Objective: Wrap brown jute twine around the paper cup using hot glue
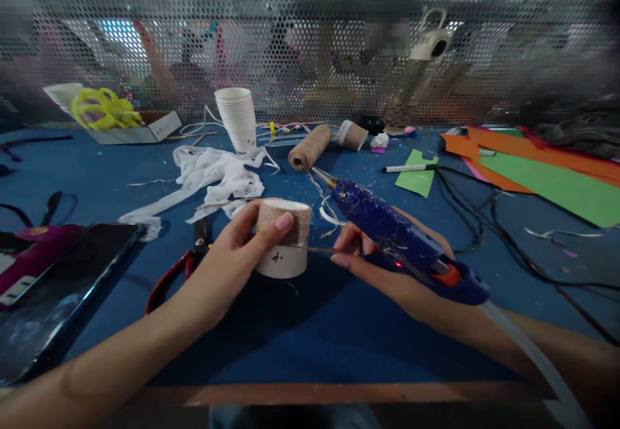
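Note:
My left hand (247, 245) grips a white paper cup (285, 262) whose upper part is wrapped in brown twine (296, 227); the lower part is bare with a small dark mark. A strand of that twine runs taut from the cup to my right hand (363, 254), pinched between thumb and finger. The same hand also carries a blue hot glue gun (392, 229), nozzle pointing up and left, a small red light lit, a clear glue stick trailing from its rear. Behind the cup lies a roll of twine (310, 148) on its side.
White lace ribbon (217, 177), red-handled pliers (169, 280) and a phone (68, 293) lie to the left. Stacked paper cups (237, 119) stand behind. Green and orange sheets (547, 177), a marker (409, 168) and black cables (513, 241) are on the right. A perforated metal screen (310, 48) bounds the back.

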Available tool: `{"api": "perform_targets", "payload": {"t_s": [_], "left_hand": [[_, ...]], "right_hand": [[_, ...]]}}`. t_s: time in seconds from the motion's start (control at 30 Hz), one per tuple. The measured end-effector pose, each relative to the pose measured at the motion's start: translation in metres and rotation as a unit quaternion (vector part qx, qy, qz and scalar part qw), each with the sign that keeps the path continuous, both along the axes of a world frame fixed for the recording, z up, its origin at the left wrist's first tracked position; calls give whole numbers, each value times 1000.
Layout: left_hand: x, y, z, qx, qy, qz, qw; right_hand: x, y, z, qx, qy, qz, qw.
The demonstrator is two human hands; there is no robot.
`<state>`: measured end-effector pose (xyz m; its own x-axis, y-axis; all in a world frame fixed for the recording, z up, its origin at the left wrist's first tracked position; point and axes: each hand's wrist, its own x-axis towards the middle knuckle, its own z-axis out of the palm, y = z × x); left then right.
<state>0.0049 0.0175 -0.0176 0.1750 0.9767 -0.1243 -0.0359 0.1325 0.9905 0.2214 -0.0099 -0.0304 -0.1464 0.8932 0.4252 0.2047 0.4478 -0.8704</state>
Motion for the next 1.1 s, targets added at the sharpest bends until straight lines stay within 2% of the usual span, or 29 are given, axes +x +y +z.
{"api": "perform_targets", "payload": {"t_s": [0.2,0.53,0.8,1.1], "left_hand": [[1,0,1,-5,1,7,1000],[2,-2,5,-1,3,11,1000],[2,-2,4,14,-11,-10,1000],[1,-2,4,31,14,-1,999]], "right_hand": [[0,-1,3,-13,8,5,1000],[-7,4,16,-143,6,-17,990],[-3,8,15,-150,3,-11,989],[-1,5,18,-187,-43,-34,981]]}}
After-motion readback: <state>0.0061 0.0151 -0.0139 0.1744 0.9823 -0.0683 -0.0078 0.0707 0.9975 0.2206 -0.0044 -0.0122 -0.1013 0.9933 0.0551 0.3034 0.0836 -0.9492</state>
